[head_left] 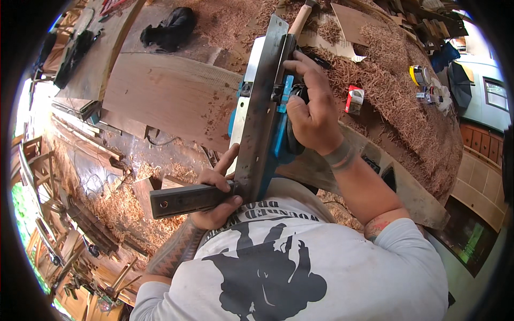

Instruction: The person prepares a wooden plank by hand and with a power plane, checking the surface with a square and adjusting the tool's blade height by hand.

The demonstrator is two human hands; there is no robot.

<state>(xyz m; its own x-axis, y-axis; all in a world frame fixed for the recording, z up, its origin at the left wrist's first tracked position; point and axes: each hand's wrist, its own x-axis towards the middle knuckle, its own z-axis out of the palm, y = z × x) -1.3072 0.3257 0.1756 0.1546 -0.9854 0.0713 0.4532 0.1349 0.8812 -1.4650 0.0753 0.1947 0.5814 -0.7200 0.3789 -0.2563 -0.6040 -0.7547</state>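
Note:
A blue electric hand planer (281,142) is held up in front of my shirt, its pale metal sole (242,115) turned to the left. Along the planer lies the long dark blade of a try square (263,91), while the square's thick black stock (184,200) sticks out leftward at the lower end. My left hand (213,218) grips the stock near the corner, thumb below, one finger stretched up beside the blade. On the planer's right side rests my right hand (320,109), fingers curled and thumb against the blue body. Part of the planer is hidden behind the square.
A wide wooden board (166,96) lies ahead, with a black bundle (171,29) beyond it. Wood shavings (396,80) heap up at the right around a red-and-white box (354,100). A wooden-handled tool (301,18) lies past the planer. Another plank (415,198) runs along the right.

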